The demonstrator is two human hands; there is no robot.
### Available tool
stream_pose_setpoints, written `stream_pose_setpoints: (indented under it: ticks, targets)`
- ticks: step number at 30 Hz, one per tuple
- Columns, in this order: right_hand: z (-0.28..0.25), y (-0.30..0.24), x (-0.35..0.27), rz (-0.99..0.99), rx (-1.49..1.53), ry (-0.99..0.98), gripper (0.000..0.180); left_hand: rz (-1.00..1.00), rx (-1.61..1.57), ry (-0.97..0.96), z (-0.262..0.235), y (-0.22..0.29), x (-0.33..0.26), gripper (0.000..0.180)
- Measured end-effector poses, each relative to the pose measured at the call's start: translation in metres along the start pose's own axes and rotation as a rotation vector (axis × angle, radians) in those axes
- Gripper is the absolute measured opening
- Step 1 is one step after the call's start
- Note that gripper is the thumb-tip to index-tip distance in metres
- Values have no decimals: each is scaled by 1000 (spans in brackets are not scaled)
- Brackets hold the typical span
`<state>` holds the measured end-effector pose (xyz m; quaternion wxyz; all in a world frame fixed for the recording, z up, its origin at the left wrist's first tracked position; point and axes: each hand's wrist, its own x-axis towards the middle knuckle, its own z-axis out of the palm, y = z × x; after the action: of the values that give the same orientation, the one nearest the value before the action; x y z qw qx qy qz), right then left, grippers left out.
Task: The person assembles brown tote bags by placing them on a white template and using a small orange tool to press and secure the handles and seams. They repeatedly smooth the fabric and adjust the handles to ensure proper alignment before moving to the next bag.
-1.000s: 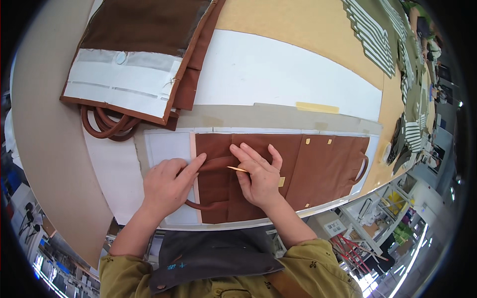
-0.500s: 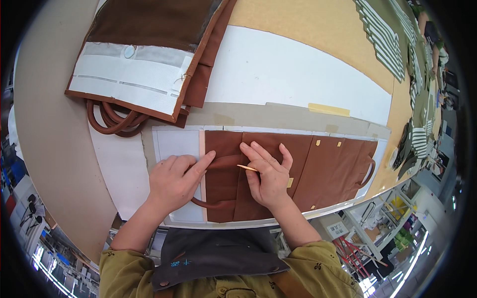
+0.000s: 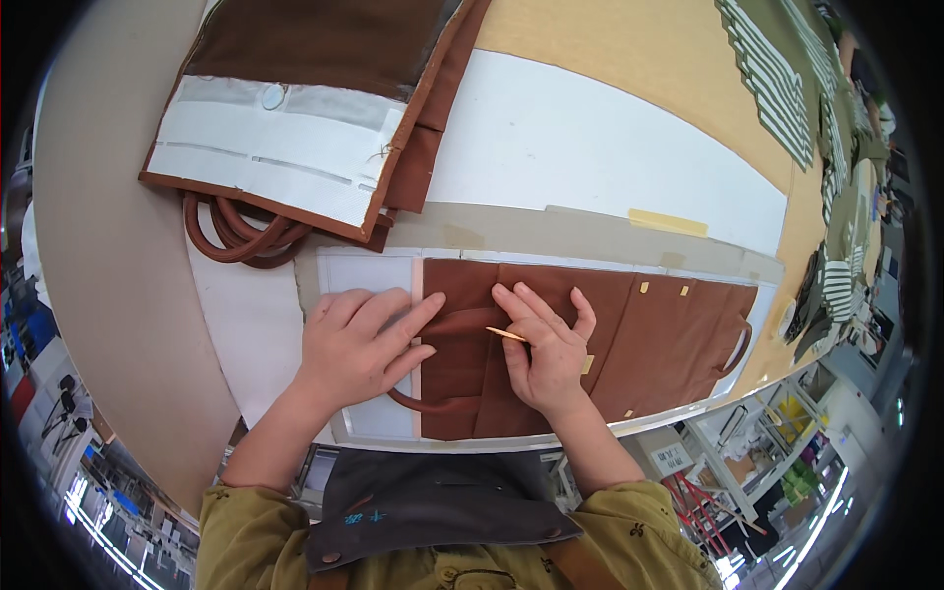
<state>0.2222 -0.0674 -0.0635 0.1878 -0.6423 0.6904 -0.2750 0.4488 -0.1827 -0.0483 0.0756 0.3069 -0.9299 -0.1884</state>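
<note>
A long brown leather-like bag panel [image 3: 551, 393] lies flat in front of me on a white board, with a rolled handle [image 3: 433, 404] at its left part and another [image 3: 736, 351] at its right end. My left hand [image 3: 359, 339] is open over the panel's left edge, fingertips on the brown material, thumb apart; it hides part of the left handle. Between the thumb and fingers of my right hand [image 3: 549, 356] is a thin pointed wooden stick [image 3: 504, 334], aimed left. The other right-hand fingers are stretched out, their tips at a crease in the panel.
Far left lies a brown bag piece [image 3: 270, 143] with white backing and looped handles [image 3: 241, 231]. White sheet [image 3: 590, 147] and tan board [image 3: 629, 59] cover the table behind. Striped and green fabric pieces [image 3: 777, 84] are piled far right. A shelf rack [image 3: 747, 433] stands below the table's right edge.
My left thumb has spread away from the fingers. Both hands and the whole scene sit slightly further right in view; the stick stays in my right hand.
</note>
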Motion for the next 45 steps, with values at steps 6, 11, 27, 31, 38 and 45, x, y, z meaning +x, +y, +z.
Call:
stream_pose_setpoints:
  ticks: [6, 11, 27, 31, 38, 45]
  targets:
    - [-1, -1, 0, 18, -11, -24, 8, 52, 73, -84, 2, -8, 11, 58]
    - [-8, -9, 7, 42, 78, 25, 7, 37, 82, -90, 5, -9, 9, 56]
    - [41, -37, 44, 341, 234, 325, 33, 28, -14, -32, 8, -12, 7, 50]
    - [43, -38, 44, 354, 233, 318, 32, 24, -9, -23, 8, -12, 7, 49]
    - [44, -40, 48, 298, 131, 318, 33, 17, -21, -22, 8, -12, 8, 48]
    - [46, -39, 50, 244, 111, 350, 33, 28, -29, -23, 9, -12, 7, 50]
